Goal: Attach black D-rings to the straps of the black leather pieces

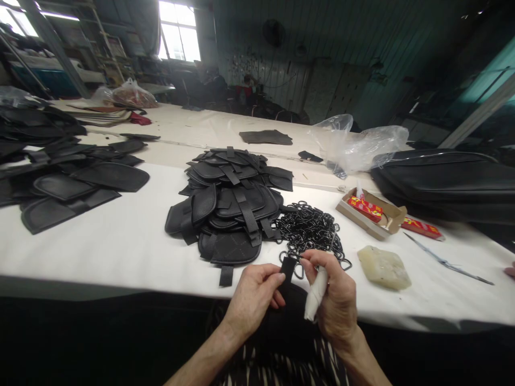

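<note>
My left hand [257,292] pinches a black strap [287,268] between thumb and fingers. The strap belongs to a black leather piece [287,321] lying over my lap at the table edge. In my right hand [336,300] is an awl-like tool [316,294] with a white wrapped handle, its thin metal shaft pointing up and away. The thumb and forefinger of that hand pinch near the strap's end, perhaps on a ring too small to make out. Just beyond lies a heap of black metal D-rings [309,228].
Stacked black leather pieces with straps [229,209] stand ahead; more pieces [80,182] lie left. To the right are a cardboard box [372,228] with red packets, a yellowish block [384,267], a thin pointed tool [446,261] and a black bag [442,179]. Clear plastic [362,142] lies behind.
</note>
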The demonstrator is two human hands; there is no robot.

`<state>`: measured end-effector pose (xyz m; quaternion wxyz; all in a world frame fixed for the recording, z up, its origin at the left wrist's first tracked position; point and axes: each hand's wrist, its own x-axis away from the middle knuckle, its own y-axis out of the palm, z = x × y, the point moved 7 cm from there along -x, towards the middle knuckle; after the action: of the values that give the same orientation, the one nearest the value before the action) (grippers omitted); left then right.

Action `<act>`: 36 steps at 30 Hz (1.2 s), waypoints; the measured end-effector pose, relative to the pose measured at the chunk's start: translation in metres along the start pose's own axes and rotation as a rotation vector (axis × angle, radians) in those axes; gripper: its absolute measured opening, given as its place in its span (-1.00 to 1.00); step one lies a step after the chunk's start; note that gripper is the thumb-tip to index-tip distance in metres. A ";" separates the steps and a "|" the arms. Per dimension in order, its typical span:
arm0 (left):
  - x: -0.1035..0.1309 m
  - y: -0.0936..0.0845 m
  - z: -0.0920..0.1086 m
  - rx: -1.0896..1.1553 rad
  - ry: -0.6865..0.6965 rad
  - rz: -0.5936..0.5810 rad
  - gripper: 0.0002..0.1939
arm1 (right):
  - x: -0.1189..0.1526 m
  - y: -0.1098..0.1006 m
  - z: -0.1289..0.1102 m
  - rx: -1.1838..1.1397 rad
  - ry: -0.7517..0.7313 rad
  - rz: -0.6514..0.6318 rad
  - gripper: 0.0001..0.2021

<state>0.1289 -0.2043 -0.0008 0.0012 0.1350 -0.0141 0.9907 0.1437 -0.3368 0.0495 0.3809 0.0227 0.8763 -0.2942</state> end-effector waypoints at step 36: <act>0.005 -0.006 0.007 0.111 0.072 0.096 -0.82 | 0.027 0.015 0.004 -0.201 0.263 -0.056 -0.86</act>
<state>0.1260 -0.1987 0.0076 -0.0532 0.0983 0.0347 0.9931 0.1313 -0.3318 0.0214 0.2548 -0.0014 0.9439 -0.2100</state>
